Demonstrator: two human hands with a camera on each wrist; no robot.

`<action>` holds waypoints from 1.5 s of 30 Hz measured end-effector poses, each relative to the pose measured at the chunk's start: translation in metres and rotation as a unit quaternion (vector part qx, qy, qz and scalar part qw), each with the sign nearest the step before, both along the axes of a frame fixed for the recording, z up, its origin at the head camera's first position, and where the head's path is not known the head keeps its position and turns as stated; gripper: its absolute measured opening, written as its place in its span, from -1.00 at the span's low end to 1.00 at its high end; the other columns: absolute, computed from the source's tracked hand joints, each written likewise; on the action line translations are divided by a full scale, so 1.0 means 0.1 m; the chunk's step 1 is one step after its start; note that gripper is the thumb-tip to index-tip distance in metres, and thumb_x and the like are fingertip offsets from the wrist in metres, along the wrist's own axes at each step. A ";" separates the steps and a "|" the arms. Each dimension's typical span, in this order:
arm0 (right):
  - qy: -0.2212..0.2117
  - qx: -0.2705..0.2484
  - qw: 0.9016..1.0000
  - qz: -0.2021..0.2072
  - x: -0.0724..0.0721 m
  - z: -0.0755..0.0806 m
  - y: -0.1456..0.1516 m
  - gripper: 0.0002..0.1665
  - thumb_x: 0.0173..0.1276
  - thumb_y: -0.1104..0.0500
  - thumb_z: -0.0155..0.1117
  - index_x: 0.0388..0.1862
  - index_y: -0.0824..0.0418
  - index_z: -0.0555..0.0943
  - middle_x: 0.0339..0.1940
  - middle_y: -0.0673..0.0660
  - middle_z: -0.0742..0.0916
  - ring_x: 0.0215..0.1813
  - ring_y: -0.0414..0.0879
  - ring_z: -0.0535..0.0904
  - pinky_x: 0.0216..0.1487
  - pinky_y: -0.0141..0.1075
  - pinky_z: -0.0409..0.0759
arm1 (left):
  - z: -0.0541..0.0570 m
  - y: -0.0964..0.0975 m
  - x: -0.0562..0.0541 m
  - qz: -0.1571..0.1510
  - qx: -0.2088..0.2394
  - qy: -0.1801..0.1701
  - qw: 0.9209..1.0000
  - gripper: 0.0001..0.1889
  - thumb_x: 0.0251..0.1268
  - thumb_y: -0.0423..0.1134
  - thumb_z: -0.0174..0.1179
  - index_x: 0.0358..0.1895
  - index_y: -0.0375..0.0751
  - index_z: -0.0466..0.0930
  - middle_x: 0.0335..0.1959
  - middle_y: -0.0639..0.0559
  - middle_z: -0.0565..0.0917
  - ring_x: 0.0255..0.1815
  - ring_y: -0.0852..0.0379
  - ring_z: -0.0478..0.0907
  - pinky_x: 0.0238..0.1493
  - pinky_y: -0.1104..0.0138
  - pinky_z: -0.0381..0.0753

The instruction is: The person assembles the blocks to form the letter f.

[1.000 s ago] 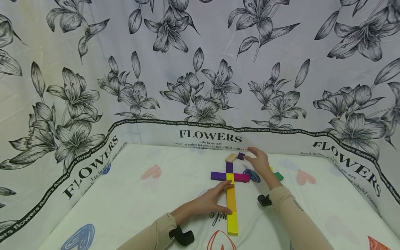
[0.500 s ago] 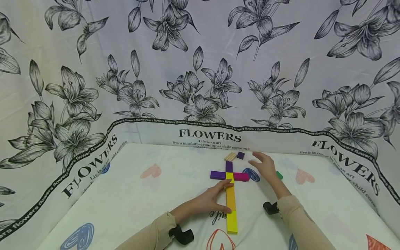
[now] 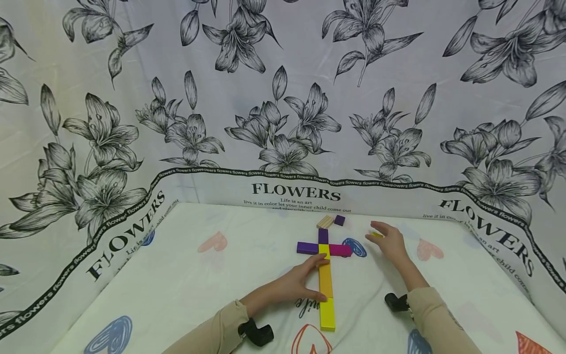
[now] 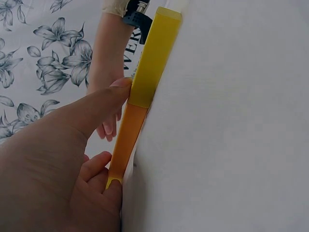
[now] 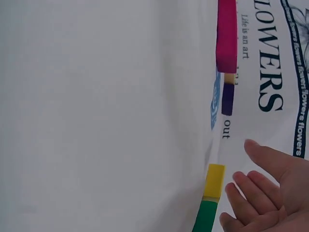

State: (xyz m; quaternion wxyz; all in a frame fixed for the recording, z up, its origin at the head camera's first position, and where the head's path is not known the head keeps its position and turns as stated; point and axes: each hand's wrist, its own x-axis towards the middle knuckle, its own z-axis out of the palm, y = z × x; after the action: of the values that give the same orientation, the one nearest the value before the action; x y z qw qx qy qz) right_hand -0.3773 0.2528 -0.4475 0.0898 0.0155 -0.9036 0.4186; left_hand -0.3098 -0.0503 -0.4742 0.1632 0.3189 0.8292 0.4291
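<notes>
A cross of coloured wooden blocks lies on the table. Its stem has a yellow block [image 3: 327, 315] at the near end, an orange block [image 3: 325, 282] and another yellow piece at the crossing. A purple block [image 3: 307, 247], a magenta block [image 3: 340, 250] and a dark purple block [image 3: 323, 236] form the arms and top. My left hand [image 3: 289, 285] rests along the stem's left side, thumb and fingers spread apart. My right hand [image 3: 389, 243] hovers with parted fingers beside a loose yellow block [image 5: 214, 181] and a green block [image 5: 206, 216]; the green one is hidden in the head view.
Beyond the cross lie natural wood pieces [image 3: 325, 221] and a small dark purple block [image 3: 339, 220]. A flower-printed curtain [image 3: 283, 128] hangs behind the table. The tablecloth [image 3: 221, 275] carries printed hearts and is slightly wrinkled.
My right hand has drawn away from the small dark purple block, moving right and nearer to the loose yellow and green blocks. The left hand stays on the stem.
</notes>
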 end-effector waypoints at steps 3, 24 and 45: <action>-0.005 0.006 1.000 -0.005 0.03 -0.01 0.05 -0.36 0.32 0.21 0.32 0.32 0.41 0.41 0.32 0.39 0.52 0.42 0.31 0.36 0.48 0.14 0.27 | 0.00 0.00 0.00 0.001 0.000 -0.001 1.000 0.05 0.08 0.10 0.41 0.56 0.17 -0.11 0.50 0.39 0.25 0.60 0.17 0.04 0.58 -0.08 0.05; -0.026 0.013 0.999 -0.029 0.16 -0.08 0.27 -0.45 0.28 0.35 0.30 0.24 0.50 0.45 0.20 0.46 0.58 0.34 0.39 0.40 0.42 0.17 0.32 | 0.01 -0.01 0.01 -0.003 0.001 -0.001 1.000 0.06 0.08 0.10 0.41 0.56 0.18 -0.12 0.51 0.35 0.24 0.61 0.18 0.03 0.58 -0.08 0.04; -0.028 0.017 0.999 -0.028 0.12 -0.08 0.22 -0.46 0.34 0.31 0.26 0.28 0.44 0.45 0.23 0.44 0.58 0.31 0.32 0.48 0.29 0.09 0.51 | 0.02 -0.01 0.02 -0.017 0.006 0.002 1.000 0.05 0.10 0.07 0.41 0.56 0.14 -0.13 0.52 0.26 0.25 0.60 0.16 0.05 0.60 -0.04 0.01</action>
State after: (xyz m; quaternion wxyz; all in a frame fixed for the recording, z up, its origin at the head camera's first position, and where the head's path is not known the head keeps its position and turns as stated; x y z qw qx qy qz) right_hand -0.3651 0.2748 -0.4553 0.0754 -0.0201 -0.9130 0.4005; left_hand -0.3083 -0.0514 -0.4719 0.1669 0.3345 0.8215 0.4306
